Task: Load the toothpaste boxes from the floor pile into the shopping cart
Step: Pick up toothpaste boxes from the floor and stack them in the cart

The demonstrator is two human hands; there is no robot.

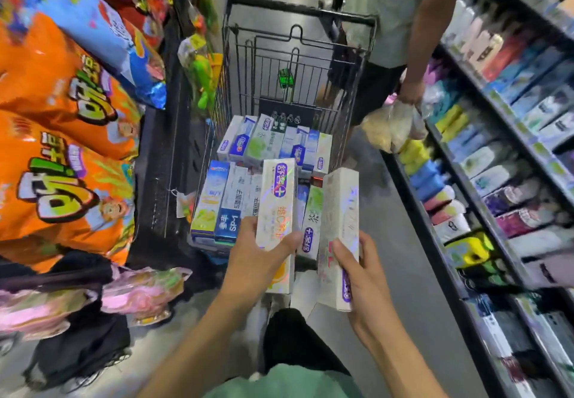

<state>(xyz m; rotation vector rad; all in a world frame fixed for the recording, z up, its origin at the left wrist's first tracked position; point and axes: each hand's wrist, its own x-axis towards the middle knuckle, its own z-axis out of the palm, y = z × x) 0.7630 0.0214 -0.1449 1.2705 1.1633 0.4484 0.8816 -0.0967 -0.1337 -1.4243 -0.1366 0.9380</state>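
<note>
Both your arms reach forward. Left hand (253, 251) grips a box (278, 211), right hand (362, 276) grips another box (338, 226), fingers curled.

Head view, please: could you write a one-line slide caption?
Left hand and right hand each hold a toothpaste box over a shopping cart already lined with boxes, in a store aisle.

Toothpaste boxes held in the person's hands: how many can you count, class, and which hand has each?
2. One holographic box is in the left hand; one white box is in the right hand. A further box might be hidden behind either.
</note>
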